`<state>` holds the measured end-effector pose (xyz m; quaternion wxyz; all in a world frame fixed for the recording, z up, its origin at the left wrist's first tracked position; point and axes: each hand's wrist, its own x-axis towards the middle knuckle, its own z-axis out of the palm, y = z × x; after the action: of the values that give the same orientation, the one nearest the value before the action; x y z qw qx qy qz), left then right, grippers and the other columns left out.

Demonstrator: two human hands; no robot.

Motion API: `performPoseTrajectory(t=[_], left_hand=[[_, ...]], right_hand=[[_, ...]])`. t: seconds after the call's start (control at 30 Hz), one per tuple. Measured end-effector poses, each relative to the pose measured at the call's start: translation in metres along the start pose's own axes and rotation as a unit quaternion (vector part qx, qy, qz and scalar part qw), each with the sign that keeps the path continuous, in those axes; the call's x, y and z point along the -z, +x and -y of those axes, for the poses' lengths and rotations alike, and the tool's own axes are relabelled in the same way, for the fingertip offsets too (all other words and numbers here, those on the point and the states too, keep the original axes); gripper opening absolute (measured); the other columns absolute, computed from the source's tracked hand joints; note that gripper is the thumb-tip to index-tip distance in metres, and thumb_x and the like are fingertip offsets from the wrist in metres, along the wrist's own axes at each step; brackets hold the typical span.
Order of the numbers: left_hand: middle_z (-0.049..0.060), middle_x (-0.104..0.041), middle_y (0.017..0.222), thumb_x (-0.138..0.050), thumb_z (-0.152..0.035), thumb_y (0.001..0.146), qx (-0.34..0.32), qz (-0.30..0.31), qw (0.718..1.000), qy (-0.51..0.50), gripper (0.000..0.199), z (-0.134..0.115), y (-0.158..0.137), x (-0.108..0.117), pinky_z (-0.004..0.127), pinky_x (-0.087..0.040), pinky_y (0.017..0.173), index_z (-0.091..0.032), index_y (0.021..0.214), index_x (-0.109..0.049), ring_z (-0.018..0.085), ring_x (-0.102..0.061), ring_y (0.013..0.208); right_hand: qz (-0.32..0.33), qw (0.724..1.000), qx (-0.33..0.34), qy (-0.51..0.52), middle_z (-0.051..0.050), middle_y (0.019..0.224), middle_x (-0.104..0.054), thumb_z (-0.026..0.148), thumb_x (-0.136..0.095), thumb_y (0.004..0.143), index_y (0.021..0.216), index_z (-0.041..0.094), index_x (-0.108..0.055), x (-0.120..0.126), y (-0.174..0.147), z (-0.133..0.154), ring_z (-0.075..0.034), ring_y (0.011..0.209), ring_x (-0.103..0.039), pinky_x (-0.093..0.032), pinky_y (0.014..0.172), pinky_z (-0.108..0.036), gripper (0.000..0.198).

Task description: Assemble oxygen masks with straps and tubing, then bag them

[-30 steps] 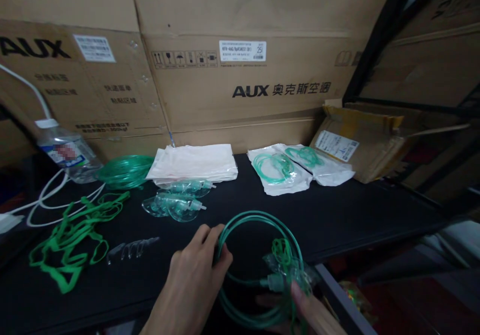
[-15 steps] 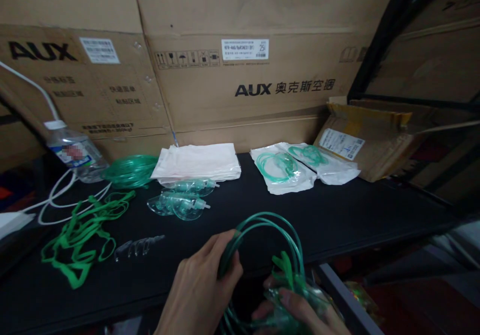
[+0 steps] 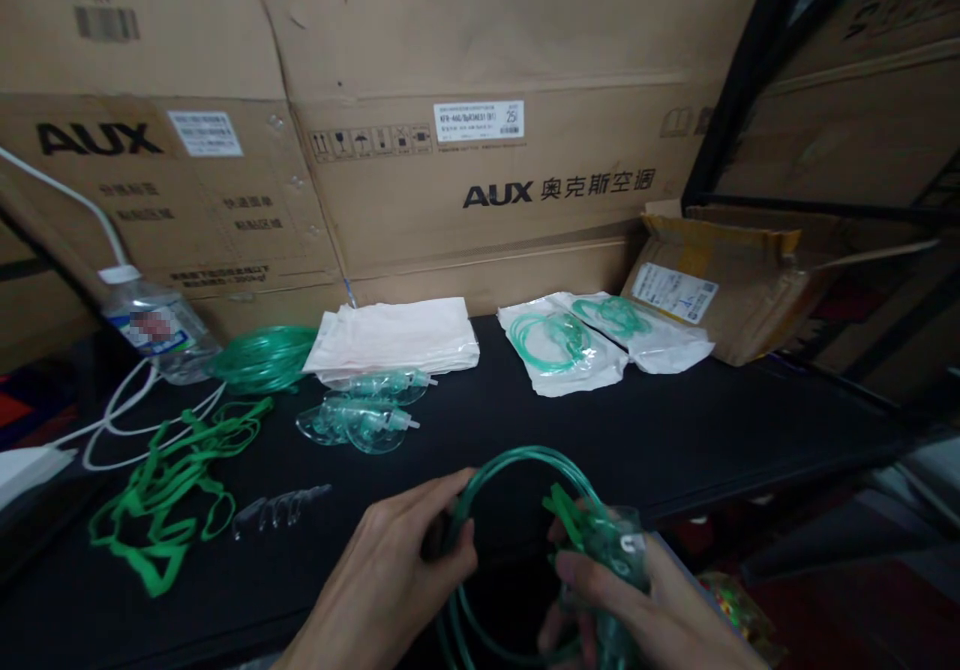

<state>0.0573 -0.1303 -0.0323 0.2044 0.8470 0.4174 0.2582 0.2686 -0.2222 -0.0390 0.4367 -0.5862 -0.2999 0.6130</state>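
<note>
My left hand (image 3: 397, 580) pinches the left side of a coil of green tubing (image 3: 517, 462) held just above the front edge of the black table (image 3: 712, 430). My right hand (image 3: 637, 610) grips a clear green mask (image 3: 611, 540) with a green strap, attached to the same tubing. Both hands are low in the view, close together.
On the table lie loose clear masks (image 3: 360, 420), a stack of white pouches (image 3: 397, 335), two packed tubing pouches (image 3: 562, 350), a tubing coil (image 3: 262, 355), green straps (image 3: 172, 480), small clear connectors (image 3: 277, 505), a water bottle (image 3: 154, 325) and white cable (image 3: 120, 420). Cardboard boxes (image 3: 487, 180) stand behind.
My right hand has come up into view and closed around the mask, lifting it. The tubing coil has risen slightly off the table with both hands.
</note>
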Motion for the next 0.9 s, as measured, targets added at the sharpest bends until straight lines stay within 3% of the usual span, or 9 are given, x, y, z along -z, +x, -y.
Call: performPoseTrajectory(t=[0.13,0.27,0.37,0.43,0.5,0.57,0.63,0.73,0.9], left_hand=[[-0.001,-0.078,0.094,-0.057,-0.019,0.093,-0.012,0.041,0.998,-0.037,0.045,-0.006,0.000,0.005,0.025,-0.058,0.078,-0.034,0.134,-0.068,0.016,-0.071,0.080],[0.000,-0.080,0.106,-0.059,-0.031,0.098,0.040,0.030,0.994,-0.095,0.048,-0.009,-0.001,0.006,0.029,-0.060,0.083,-0.037,0.145,-0.057,0.020,-0.074,0.094],[0.001,-0.081,0.099,-0.055,-0.036,0.101,0.048,0.026,0.990,-0.126,0.033,-0.016,0.002,0.006,0.028,-0.061,0.075,-0.032,0.130,-0.070,0.021,-0.075,0.087],[0.002,-0.081,0.100,-0.051,-0.035,0.103,0.037,0.009,0.990,-0.136,0.031,-0.022,0.004,0.001,0.029,-0.061,0.078,-0.028,0.122,-0.075,0.021,-0.075,0.090],[0.007,-0.078,0.118,-0.047,-0.034,0.104,0.038,-0.035,0.991,-0.125,0.036,-0.027,0.006,-0.010,0.035,-0.060,0.092,-0.026,0.130,-0.071,0.024,-0.073,0.108],[0.011,-0.065,0.143,-0.043,-0.034,0.105,0.053,-0.077,0.990,-0.104,0.045,-0.030,0.007,-0.023,0.044,-0.053,0.107,-0.023,0.147,-0.057,0.028,-0.061,0.133],[0.013,-0.051,0.157,-0.036,-0.034,0.107,0.063,-0.082,0.990,-0.094,0.052,-0.030,0.008,-0.036,0.048,-0.048,0.113,-0.019,0.157,-0.042,0.029,-0.048,0.145],[0.014,-0.050,0.157,-0.028,-0.031,0.108,0.058,-0.063,0.991,-0.098,0.053,-0.028,0.011,-0.045,0.047,-0.046,0.114,-0.015,0.156,-0.042,0.028,-0.045,0.146],[0.011,-0.069,0.137,-0.037,-0.029,0.107,0.016,-0.082,0.985,-0.151,0.041,-0.028,0.021,-0.042,0.038,-0.054,0.107,-0.018,0.141,-0.058,0.022,-0.067,0.125]], right_hand=[[-0.007,0.999,0.031,-0.027,0.001,0.057,-0.071,0.066,-0.078,0.071,0.114,0.016,-0.062,0.003,0.006,0.000,-0.023,0.057,-0.071,-0.055,0.059,-0.032,0.068],[-0.021,1.000,0.018,-0.009,0.001,0.066,-0.072,0.058,-0.077,0.076,0.126,0.016,-0.061,-0.001,0.000,0.006,-0.024,0.062,-0.073,-0.056,0.064,-0.034,0.067],[0.000,0.999,0.034,0.023,-0.001,0.074,-0.073,0.057,-0.076,0.079,0.126,0.017,-0.065,-0.003,-0.004,0.011,-0.023,0.070,-0.074,-0.056,0.071,-0.035,0.063],[0.007,0.998,0.063,0.017,-0.004,0.080,-0.075,0.058,-0.076,0.079,0.122,0.017,-0.070,-0.004,-0.003,0.013,-0.024,0.078,-0.073,-0.055,0.079,-0.037,0.059],[0.007,0.996,0.091,0.024,-0.008,0.099,-0.078,0.057,-0.077,0.080,0.120,0.019,-0.073,-0.005,0.002,0.012,-0.027,0.094,-0.073,-0.054,0.092,-0.042,0.055],[0.034,0.992,0.106,0.059,-0.011,0.120,-0.076,0.055,-0.076,0.081,0.125,0.022,-0.072,-0.008,0.009,0.008,-0.031,0.112,-0.070,-0.051,0.103,-0.047,0.055],[0.079,0.985,0.127,0.085,-0.013,0.127,-0.074,0.052,-0.071,0.085,0.132,0.023,-0.068,-0.012,0.018,0.004,-0.033,0.122,-0.067,-0.050,0.105,-0.052,0.056],[0.115,0.974,0.180,0.074,-0.015,0.125,-0.075,0.047,-0.063,0.092,0.137,0.021,-0.064,-0.016,0.029,0.000,-0.033,0.122,-0.068,-0.052,0.102,-0.053,0.052],[0.119,0.965,0.228,0.058,-0.013,0.124,-0.076,0.046,-0.060,0.093,0.139,0.026,-0.062,-0.017,0.037,0.004,-0.033,0.120,-0.069,-0.053,0.100,-0.053,0.050]])
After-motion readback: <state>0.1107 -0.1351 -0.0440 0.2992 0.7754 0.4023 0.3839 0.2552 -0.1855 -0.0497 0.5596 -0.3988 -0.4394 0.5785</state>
